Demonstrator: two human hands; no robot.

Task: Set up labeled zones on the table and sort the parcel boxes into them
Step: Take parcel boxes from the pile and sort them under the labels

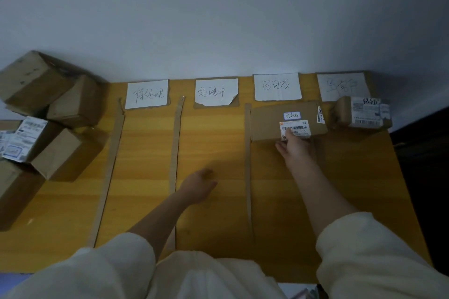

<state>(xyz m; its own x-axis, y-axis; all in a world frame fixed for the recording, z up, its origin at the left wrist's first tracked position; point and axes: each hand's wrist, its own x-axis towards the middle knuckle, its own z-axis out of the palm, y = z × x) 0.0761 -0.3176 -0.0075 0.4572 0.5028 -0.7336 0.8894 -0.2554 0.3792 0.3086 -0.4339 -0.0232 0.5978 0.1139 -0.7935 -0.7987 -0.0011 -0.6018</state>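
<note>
1. Resting against the near face of the flat parcel box (286, 122), the right hand (295, 147) had its fingertips on the shipping label; whether they gripped, I could not tell.
2. That box lay in the third zone, beneath its paper sign (277, 86).
3. The left hand (198, 185) hovered loose and empty over the table (145, 153).
4. The box looked light and stiff; its long edges seemed the best hold.
</note>
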